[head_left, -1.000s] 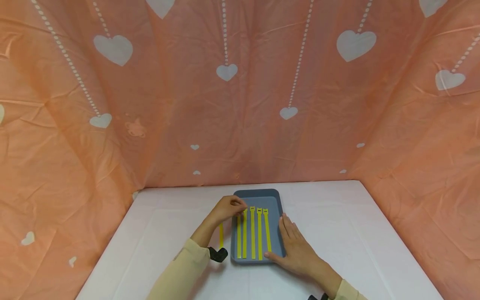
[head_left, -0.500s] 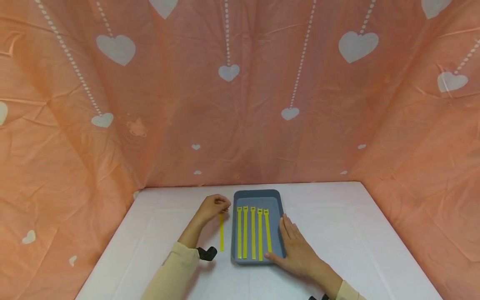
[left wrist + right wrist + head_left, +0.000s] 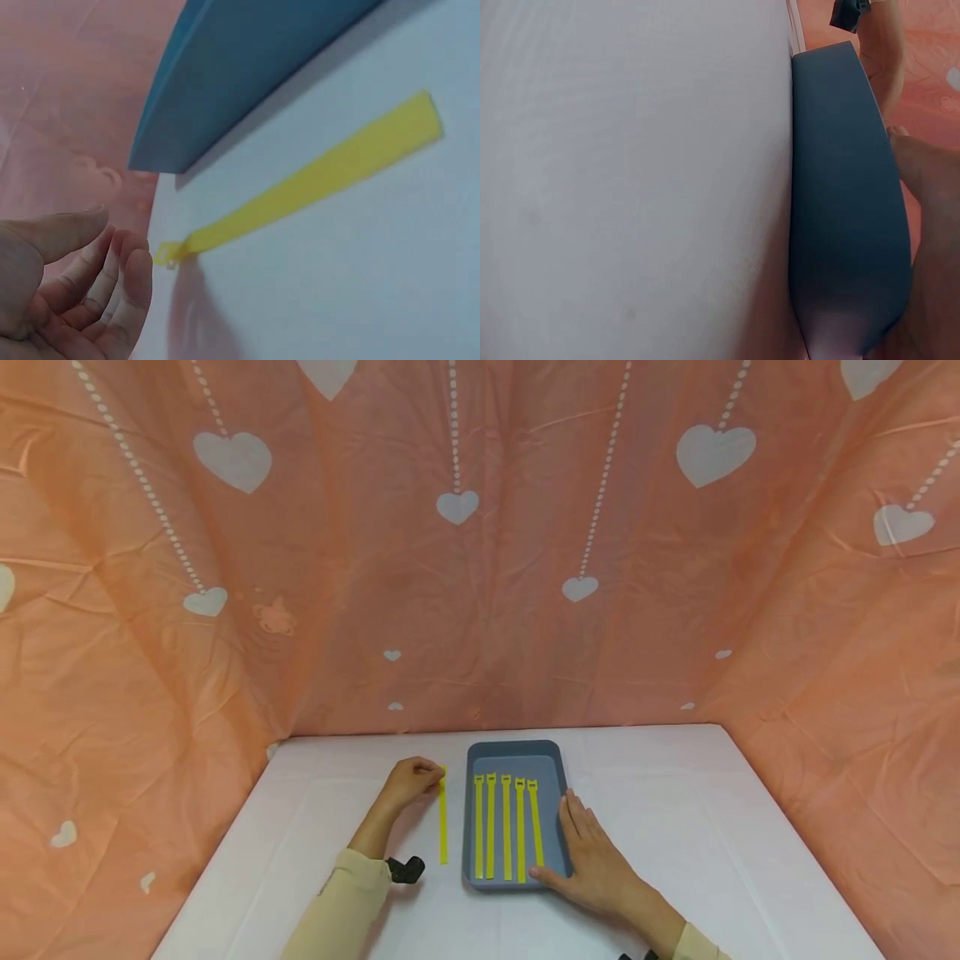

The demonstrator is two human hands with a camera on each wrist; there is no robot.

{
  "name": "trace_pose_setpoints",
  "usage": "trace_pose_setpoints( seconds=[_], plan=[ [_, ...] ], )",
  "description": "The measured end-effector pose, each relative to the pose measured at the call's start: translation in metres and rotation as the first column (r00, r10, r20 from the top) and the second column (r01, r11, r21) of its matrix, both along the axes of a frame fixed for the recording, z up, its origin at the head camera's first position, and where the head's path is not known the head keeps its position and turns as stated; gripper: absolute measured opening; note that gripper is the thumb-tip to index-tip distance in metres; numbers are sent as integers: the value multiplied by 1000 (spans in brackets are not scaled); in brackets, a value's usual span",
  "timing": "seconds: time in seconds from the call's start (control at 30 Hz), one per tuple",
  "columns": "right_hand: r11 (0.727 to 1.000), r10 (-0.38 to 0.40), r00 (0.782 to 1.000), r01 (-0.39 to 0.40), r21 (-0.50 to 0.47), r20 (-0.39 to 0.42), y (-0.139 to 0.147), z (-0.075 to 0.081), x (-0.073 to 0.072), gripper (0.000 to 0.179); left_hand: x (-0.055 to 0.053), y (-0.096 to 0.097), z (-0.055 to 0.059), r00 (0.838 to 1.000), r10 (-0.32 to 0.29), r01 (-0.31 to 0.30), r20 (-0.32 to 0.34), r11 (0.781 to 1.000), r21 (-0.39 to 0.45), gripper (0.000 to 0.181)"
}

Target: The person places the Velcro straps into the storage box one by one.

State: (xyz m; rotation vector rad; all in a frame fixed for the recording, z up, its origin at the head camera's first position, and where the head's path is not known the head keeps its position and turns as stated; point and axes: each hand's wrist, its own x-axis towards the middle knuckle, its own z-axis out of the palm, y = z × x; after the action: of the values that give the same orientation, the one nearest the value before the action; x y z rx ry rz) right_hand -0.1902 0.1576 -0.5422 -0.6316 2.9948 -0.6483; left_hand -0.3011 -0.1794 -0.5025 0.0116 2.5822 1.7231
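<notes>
A loose yellow strap with a slotted head, like a hook-and-loop cable tie (image 3: 443, 822), lies lengthwise on the white table left of the tray. My left hand (image 3: 409, 780) is at its far, slotted end; the left wrist view shows a gap between the thumb and the bent fingers (image 3: 137, 277), with the slotted head just beyond the fingertips. Several matching straps (image 3: 507, 827) lie side by side in the grey-blue tray (image 3: 513, 747), heads at the far end. My right hand (image 3: 596, 864) rests along the tray's right side, fingers straight, thumb over the near right part of the rim.
White cloth covers the table (image 3: 675, 793). Behind it and at both sides hangs an orange-pink curtain (image 3: 510, 652) with white hearts. The tray's side wall (image 3: 840, 187) stands up from the table in the right wrist view.
My left hand has moved left from above the tray's leftmost straps to the far end of the loose strap. My right hand has stayed on the tray's side.
</notes>
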Motion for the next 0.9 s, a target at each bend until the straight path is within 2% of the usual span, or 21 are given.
trace_pose_setpoints(
  seconds=[0.3, 0.5, 0.73, 0.9],
  plan=[
    [1000, -1, 1000, 1, 2, 2, 0, 0, 0, 126, -3, -6, -10, 999, 39, -37, 9, 989, -146, 16],
    [1000, 1, 1000, -1, 2, -6, -1, 0, 0, 126, -3, -5, -15, 998, 47, -39, 41, 985, -169, 15],
    [1000, 1, 1000, 0, 4, -23, 0, 0, 1, 125, -3, -3, -17, 999, 49, -51, -13, 976, -212, 16],
    [1000, -3, 999, 3, -18, -44, 0, 0, 2, 124, -3, -1, -20, 998, 69, -68, 1, 977, -201, 17]
  ],
)
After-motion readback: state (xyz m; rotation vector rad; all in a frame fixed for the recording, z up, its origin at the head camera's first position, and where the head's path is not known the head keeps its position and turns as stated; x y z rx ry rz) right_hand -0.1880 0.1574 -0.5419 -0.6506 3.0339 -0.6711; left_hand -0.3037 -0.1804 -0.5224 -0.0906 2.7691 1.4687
